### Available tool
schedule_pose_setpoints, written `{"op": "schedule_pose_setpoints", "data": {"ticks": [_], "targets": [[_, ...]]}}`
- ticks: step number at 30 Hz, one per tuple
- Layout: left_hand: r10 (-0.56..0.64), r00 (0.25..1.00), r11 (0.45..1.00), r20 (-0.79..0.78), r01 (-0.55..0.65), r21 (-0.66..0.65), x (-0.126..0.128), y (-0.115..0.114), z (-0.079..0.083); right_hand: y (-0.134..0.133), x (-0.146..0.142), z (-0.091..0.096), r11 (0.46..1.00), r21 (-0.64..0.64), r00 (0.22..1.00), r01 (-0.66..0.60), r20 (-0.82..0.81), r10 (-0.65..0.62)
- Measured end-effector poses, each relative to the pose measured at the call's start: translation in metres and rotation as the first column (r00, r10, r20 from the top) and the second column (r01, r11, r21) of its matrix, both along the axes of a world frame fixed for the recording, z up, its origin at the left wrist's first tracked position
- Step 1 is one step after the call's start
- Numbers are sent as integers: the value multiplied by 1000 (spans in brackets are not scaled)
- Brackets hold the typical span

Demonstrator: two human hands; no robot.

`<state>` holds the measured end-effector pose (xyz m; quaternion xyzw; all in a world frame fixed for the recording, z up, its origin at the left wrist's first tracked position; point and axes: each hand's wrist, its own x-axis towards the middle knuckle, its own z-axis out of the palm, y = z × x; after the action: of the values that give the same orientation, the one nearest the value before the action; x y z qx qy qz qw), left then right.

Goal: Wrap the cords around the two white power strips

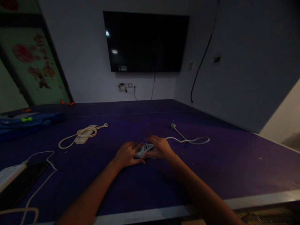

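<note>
In the middle of the purple surface lies a power strip with its pale cord wound around it. My left hand grips its left end, thumb on the near side and fingers over the top. Closed around the right end is my right hand, its thumb pressed along the wound cord. Both hands hide much of the strip. From beyond my right hand, the loose white cord runs out in a loop and ends at a plug.
Left of my hands lies another power strip with a coiled cord. A white box-like item sits on a dark flat thing at far left, near more cord. Blue cloth lies behind. The table's pale front edge is close to me.
</note>
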<state>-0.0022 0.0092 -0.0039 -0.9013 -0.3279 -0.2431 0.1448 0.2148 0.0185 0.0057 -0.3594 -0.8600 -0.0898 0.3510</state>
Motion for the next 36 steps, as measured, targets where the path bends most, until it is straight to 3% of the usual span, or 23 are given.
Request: {"op": "schedule_pose_setpoints", "data": {"ticks": [4, 8, 10, 15, 18, 23, 27, 32, 36], "targets": [[-42, 999, 999, -11, 42, -5, 5, -7, 1, 1, 0, 6, 981, -140, 989, -138, -75, 128], [-71, 997, 997, 7, 71, -24, 7, -12, -1, 0, -3, 10, 909, -310, 956, -277, -181, 230], [-87, 996, 995, 37, 89, -50, 8, -15, -2, 0, -4, 11, 833, -430, 933, -349, -242, 266], [-171, 980, 969, 100, 185, -164, 12, -25, 3, -1, -4, 11, 545, -665, 860, -510, -406, 309], [-191, 974, 955, 125, 214, -204, 14, -29, 5, 0, -3, 11, 473, -697, 841, -539, -472, 263], [-188, 978, 943, 95, 207, -260, 22, -32, -2, 6, -1, 8, 450, -724, 849, -523, -490, 199], [-208, 976, 947, 70, 219, -234, 29, -34, -7, 15, 1, 0, 431, -709, 826, -558, -527, 202], [-202, 958, 965, 203, 230, -127, 27, -32, -7, 22, -2, -6, 466, -663, 789, -587, -597, 145], [-223, 926, 969, 306, 246, -38, 24, -30, -8, 17, -9, -4, 458, -657, 761, -599, -646, 69]]}}
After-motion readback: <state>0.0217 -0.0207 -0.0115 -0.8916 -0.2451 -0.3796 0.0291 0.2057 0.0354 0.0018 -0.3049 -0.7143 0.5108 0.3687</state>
